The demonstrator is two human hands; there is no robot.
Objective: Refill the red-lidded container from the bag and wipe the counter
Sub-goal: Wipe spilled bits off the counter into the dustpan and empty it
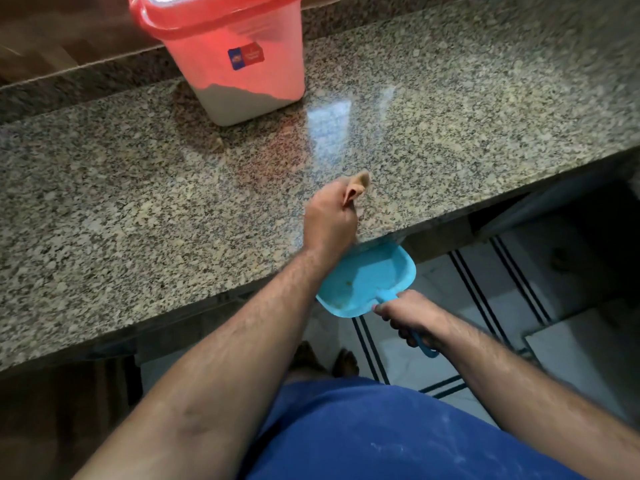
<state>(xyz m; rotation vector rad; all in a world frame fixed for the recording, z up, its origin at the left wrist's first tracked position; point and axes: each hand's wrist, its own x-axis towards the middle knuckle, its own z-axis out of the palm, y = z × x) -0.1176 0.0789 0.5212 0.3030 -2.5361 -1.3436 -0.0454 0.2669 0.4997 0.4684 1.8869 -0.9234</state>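
Note:
A translucent container (242, 74) with a red lid (180, 19) stands at the back of the granite counter (138, 202), with white powder filling its bottom part. My left hand (330, 220) rests on its edge on the counter near the front rim, fingers loosely bent and blurred, nothing visible in it. Just below that rim, my right hand (410, 317) grips the handle of a blue dustpan (367, 282), whose mouth sits against the counter's edge under my left hand. A few crumbs lie in the pan. No bag is in view.
A low granite ledge (86, 84) and a wooden surface (52, 39) run behind the container. Below the counter's front edge are a tiled floor with dark stripes (485, 306) and my bare feet (325, 362). My blue clothing (381, 438) carries white powder marks.

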